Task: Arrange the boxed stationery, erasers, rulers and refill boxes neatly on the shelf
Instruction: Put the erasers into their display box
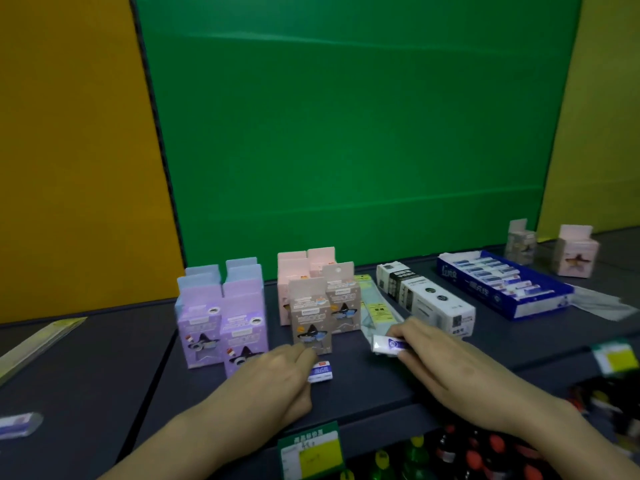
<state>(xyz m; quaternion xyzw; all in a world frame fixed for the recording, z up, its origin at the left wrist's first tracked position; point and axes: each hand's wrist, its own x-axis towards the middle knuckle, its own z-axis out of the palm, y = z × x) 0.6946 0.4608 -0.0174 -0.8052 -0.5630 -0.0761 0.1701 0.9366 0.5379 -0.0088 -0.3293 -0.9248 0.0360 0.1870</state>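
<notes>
Dark grey shelf board (pixel 104 382) is running under a green back panel (pixel 346 133), yellow panels either side; I'm logging from the near edge outward.

Nearest: a green-and-yellow price tag (pixel 311 452) is hanging on the shelf lip, bottles (pixel 467 459) showing below it.

Left hand (pixel 273 379) is lying low on the board, fingers curled onto a small white-and-blue eraser (pixel 321 373); I'm reading it as pinched, though the grip is partly hidden. Right hand (pixel 446 362) is closed around a second eraser in a purple-printed sleeve (pixel 388 344), lifted just off the board.

Just behind the left hand, purple boxes (pixel 221 320) are standing in a tight group, with pink and taupe boxes (pixel 318 299) beside them. A clear-sleeved ruler (pixel 372 306) is lying between those and a long white refill box (pixel 426 299).

Farther right, a blue display tray (pixel 540 303) is holding a row of erasers; two stray boxes (pixel 575 252) are standing well apart behind it.

Judgement: I'm gathering loose erasers. Next move is probably calling for carrying both rightward to the tray and laying them parallel with the row.
</notes>
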